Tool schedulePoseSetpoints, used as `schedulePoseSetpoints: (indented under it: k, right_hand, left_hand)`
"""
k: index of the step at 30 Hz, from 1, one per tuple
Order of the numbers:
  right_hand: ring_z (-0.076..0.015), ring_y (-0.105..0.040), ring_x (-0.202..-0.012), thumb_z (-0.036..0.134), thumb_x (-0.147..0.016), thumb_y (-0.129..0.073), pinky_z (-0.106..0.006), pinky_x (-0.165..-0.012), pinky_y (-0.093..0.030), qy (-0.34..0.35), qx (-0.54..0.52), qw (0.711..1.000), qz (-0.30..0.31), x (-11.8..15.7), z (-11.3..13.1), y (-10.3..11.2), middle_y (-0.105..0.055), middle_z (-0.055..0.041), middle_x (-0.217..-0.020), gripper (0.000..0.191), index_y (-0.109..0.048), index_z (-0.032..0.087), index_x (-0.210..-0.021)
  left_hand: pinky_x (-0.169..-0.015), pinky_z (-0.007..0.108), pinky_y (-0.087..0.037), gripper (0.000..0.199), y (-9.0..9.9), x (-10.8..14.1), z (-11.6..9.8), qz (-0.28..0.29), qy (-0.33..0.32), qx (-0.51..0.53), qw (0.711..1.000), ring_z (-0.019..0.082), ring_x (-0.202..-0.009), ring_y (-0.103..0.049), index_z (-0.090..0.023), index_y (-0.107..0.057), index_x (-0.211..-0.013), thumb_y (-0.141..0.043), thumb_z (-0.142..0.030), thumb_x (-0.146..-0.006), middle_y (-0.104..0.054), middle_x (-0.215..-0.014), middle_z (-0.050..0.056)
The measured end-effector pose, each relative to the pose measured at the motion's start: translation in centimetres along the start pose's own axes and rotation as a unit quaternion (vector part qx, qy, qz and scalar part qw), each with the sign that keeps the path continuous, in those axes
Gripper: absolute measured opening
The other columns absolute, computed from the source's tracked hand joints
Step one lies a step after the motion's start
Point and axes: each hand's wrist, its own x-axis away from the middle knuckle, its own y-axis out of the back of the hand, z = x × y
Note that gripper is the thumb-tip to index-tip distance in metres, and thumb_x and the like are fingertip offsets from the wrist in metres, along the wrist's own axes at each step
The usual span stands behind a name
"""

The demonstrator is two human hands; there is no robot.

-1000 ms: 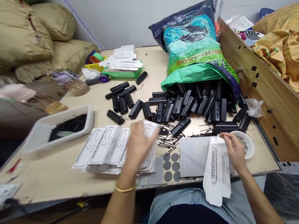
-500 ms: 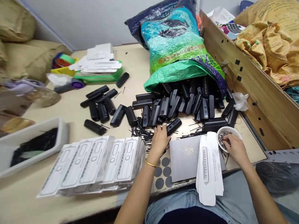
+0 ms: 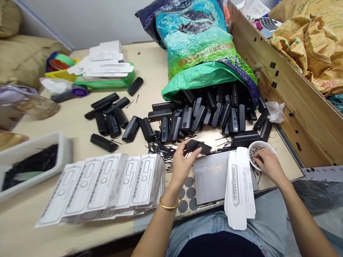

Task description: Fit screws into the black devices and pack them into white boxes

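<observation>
My left hand (image 3: 181,163) grips a black oblong plastic case (image 3: 199,146), held tilted above the table between thumb and fingers. In a white round bowl of small metal parts (image 3: 259,146), the fingers of my right hand (image 3: 269,165) are pressed together; whatever is between them is too small to make out. Thin black rods (image 3: 163,149) lie scattered just beyond my left hand. A grey sheet (image 3: 213,178) with tiny gold-coloured specks lies between my hands. White printed cards (image 3: 238,187) overlap its right side and hang over the table edge.
Similar black cases (image 3: 186,120) spill from a large blue-green bag (image 3: 201,46). At left are stacked printed packages (image 3: 85,186) and a white tray (image 3: 64,146). A green tray (image 3: 103,83) stands further back. A wooden board (image 3: 283,81) walls the right side.
My left hand has lifted the black case off the table and turned it over. My right hand stays in the bowl, with its fingers shifted slightly.
</observation>
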Motion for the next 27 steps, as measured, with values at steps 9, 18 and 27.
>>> schedulePoseSetpoints:
  k: [9, 18, 27]
  right_hand:
    - [-0.0229, -0.061, -0.087, 0.037, -0.081, -0.056, -0.038, -0.082, -0.046, -0.125, -0.258, 0.957, -0.051, 0.7, 1.0, 1.3, -0.069, -0.0066, -0.091, 0.021, -0.066, 0.02, -0.087]
    - [-0.0159, -0.064, -0.078, 0.031, -0.071, -0.073, -0.026, -0.066, -0.047, -0.165, -0.576, 0.799, -0.056, 0.1, 7.5, 0.8, -0.069, -0.0026, -0.08, 0.019, -0.063, 0.021, -0.084]
    - [-0.0169, -0.062, -0.077, 0.031, -0.078, -0.066, -0.03, -0.072, -0.047, -0.092, -0.471, 0.872, -0.092, -0.7, 13.0, -0.7, -0.067, -0.002, -0.078, 0.011, -0.065, 0.02, -0.081]
  left_hand:
    - [-0.087, 0.039, -0.054, 0.018, -3.9, 1.9, -1.3, 0.007, 0.297, 0.421, 0.857, 0.023, -0.096, -0.065, -0.011, -0.053, -0.107, -0.045, -0.015, -0.091, -0.067, -0.1, 0.015]
    - [-0.089, 0.038, -0.055, 0.019, -4.9, 2.2, -0.9, -0.01, 0.324, 0.49, 0.809, 0.022, -0.098, -0.065, -0.008, -0.057, -0.103, -0.044, -0.016, -0.092, -0.066, -0.103, 0.017]
    - [-0.084, 0.031, -0.056, 0.019, -4.5, 2.2, -1.0, -0.019, 0.316, 0.501, 0.805, 0.017, -0.091, -0.066, -0.01, -0.06, -0.099, -0.043, -0.017, -0.093, -0.068, -0.099, 0.012]
